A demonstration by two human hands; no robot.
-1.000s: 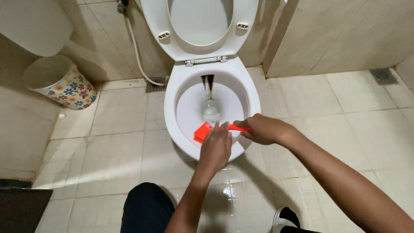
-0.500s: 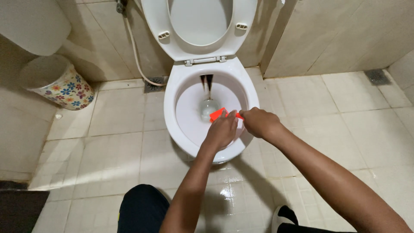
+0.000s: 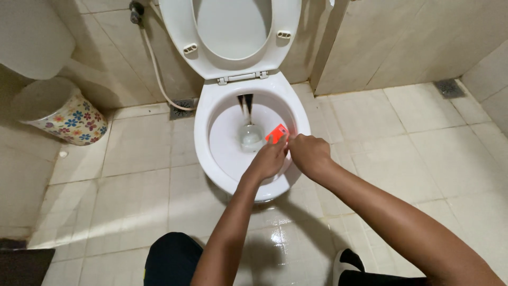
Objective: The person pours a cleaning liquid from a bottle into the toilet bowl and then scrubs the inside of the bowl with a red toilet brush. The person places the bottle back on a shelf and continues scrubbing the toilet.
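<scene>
Both hands meet over the right side of a white toilet bowl point(image 3: 211, 114), whose seat and lid point(image 3: 233, 32) stand raised against the back wall. The left hand point(image 3: 268, 160) is curled closed, knuckles up, just inside the bowl's right rim, and a small orange-red packet point(image 3: 277, 133) pokes out from its fingertips. The packet is flat and roughly rectangular with a pale patch on one face; its lettering is too small to make out. It hangs above the inside of the bowl, just right of the water. The right hand point(image 3: 309, 153) is bunched into a loose fist touching the left hand's fingers, right beside the packet; whether it too pinches the packet, I cannot tell, since the fingertips are hidden.

In the bowl, a little clear water point(image 3: 250, 136) sits at the bottom, with a dark streak point(image 3: 245, 103) running down the back wall above it.

On the tiled floor point(image 3: 137, 153), near its left edge, stands a round bin point(image 3: 61, 112) with a flowered pattern in many colours and a plain cream lid; what it holds is not visible. A pale hose point(image 3: 156, 69) drops from a wall valve to the floor behind the bowl. A floor drain point(image 3: 448, 88) lies toward the far right corner. The person's dark-clad knees point(image 3: 174, 259) show along the near edge, on wet tiles.
</scene>
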